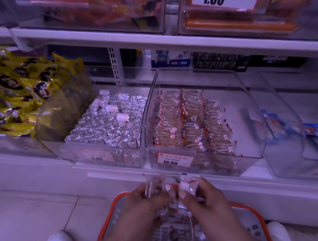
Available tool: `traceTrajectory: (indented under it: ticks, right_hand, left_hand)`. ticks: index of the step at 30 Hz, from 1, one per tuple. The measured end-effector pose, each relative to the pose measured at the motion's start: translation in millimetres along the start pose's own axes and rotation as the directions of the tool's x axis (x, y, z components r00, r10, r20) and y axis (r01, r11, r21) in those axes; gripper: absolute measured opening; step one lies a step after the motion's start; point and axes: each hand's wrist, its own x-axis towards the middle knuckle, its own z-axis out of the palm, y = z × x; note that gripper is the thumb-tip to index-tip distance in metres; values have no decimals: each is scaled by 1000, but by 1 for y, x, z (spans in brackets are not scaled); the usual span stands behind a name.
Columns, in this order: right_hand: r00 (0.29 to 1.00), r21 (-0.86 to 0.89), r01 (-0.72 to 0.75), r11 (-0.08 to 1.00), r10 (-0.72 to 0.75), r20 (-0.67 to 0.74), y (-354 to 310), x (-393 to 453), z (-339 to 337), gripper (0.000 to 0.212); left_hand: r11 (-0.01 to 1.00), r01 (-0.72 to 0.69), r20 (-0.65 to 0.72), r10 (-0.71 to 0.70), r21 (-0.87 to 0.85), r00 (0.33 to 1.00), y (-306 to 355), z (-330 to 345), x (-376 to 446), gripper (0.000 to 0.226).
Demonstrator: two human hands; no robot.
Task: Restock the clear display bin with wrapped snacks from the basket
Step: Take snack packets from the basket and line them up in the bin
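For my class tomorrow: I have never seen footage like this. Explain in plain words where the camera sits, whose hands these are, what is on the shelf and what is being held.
There is no machine here. One camera worn on a person's head looks down at the hands. The left hand and right hand together grip a bunch of wrapped snacks above an orange-rimmed basket that holds more. On the shelf ahead stands a clear bin with rows of the same snacks along its left side; its right part is bare. Left of it is a bin of silver-wrapped sweets, then yellow packets. A price tag reads 10.80.
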Motion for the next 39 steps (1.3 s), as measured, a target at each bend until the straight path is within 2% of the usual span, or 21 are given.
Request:
traceTrajectory:
  ticks: [3,6,9,11,14,16,18,20,23,25,27,29,31,32,34,36,39]
  right_hand:
    - [997,123,-30,992,21,79,-5,-7,-2,19]
    - [996,36,86,996,-87,30,2,-10,6,21]
    - [986,-50,160,986,-157,57,5,-11,12,22]
    - [982,-122,181,976,-172,84,6,-12,13,28]
    - [974,-247,226,942,-220,52,10,-9,11,33]
    - [963,-325,264,908,-269,30,14,-7,10,34]
    - [954,-386,287,877,-297,35,18,-7,13,36]
    - [942,-415,324,850,-330,59,21,-9,16,38]
    - [926,-344,374,861,-328,185,18,-10,16,44]
    - [926,-205,336,919,-283,251,13,-9,12,59]
    - [947,-76,230,970,-205,248,7,-7,9,77]
    - [979,74,103,992,-115,170,0,-6,6,69]
    - [997,252,-81,964,76,33,-2,-3,1,49]
    - [982,329,-169,929,188,-26,-2,0,-3,44]
    - [935,433,-265,861,340,-103,1,7,-3,40]
    - [909,425,-265,866,371,-189,4,8,3,42]
    - [876,446,-270,853,411,-254,6,5,20,52]
  left_hand:
    - [991,10,47,-4,-137,999,2,0,-1,29]
    - [995,6,29,-3,-103,1000,-1,4,-6,26]
    - [994,20,5,-20,-108,1000,-3,6,-7,25]
    - [997,4,-40,-7,-75,999,-4,5,-7,23]
    - [998,-63,-195,58,-21,979,-5,4,-3,19]
    - [997,-75,-239,72,1,968,-8,4,-1,18]
    - [996,-75,-225,82,39,971,-11,7,-3,23]
    - [995,-77,-206,87,55,975,-13,11,-7,39]
    - [999,-37,-184,35,-9,982,-13,11,-9,56]
    - [998,-13,-175,1,-67,985,-9,10,-8,53]
    - [995,14,-171,-31,-97,985,-6,6,-5,46]
    - [997,53,-204,-65,-60,977,-4,1,-1,31]
    - [993,102,-222,-111,-54,969,-5,-2,2,14]
    - [990,124,-202,-136,-71,970,-6,-1,2,11]
    - [987,144,-162,-154,-70,975,-15,6,0,12]
    - [992,125,-163,-128,-26,978,-27,19,-5,20]
    - [999,39,-179,-34,29,983,-38,32,-7,53]
